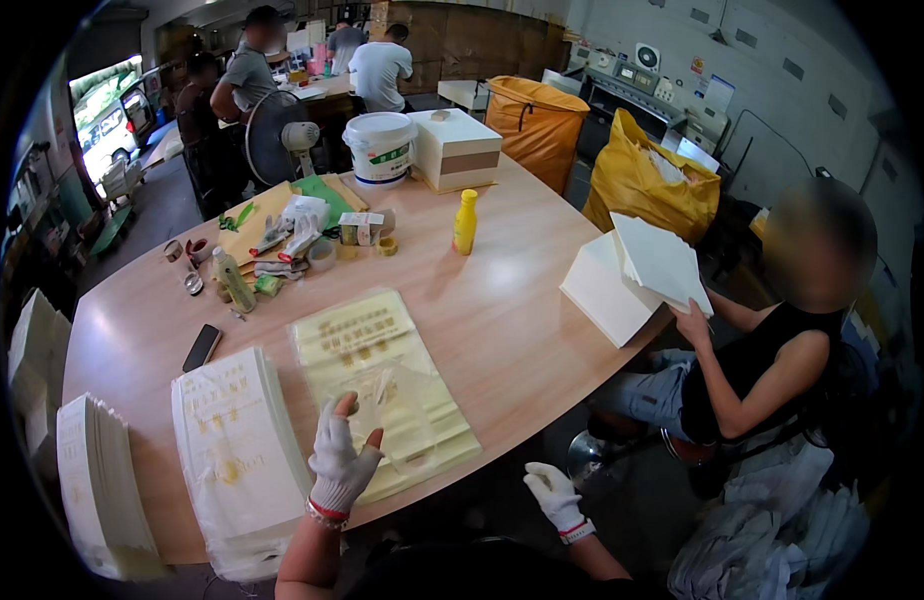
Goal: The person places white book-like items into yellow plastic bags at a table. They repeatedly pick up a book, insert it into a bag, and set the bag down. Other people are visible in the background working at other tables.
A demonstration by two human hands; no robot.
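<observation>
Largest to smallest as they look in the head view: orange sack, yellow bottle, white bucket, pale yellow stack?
1. Pale yellow stack
2. Orange sack
3. White bucket
4. Yellow bottle

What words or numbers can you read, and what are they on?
None clearly enough to quote:
Pale-yellow stack: gold printing, too blurred.
White stack with gold printing: too blurred.
White bucket: label too small.
Wall sheet: too small.

Seated co-worker's face [820,245] blurred, left forearm [307,572] cut off below, print [357,337] on yellow bags [414,362] illegible
</observation>
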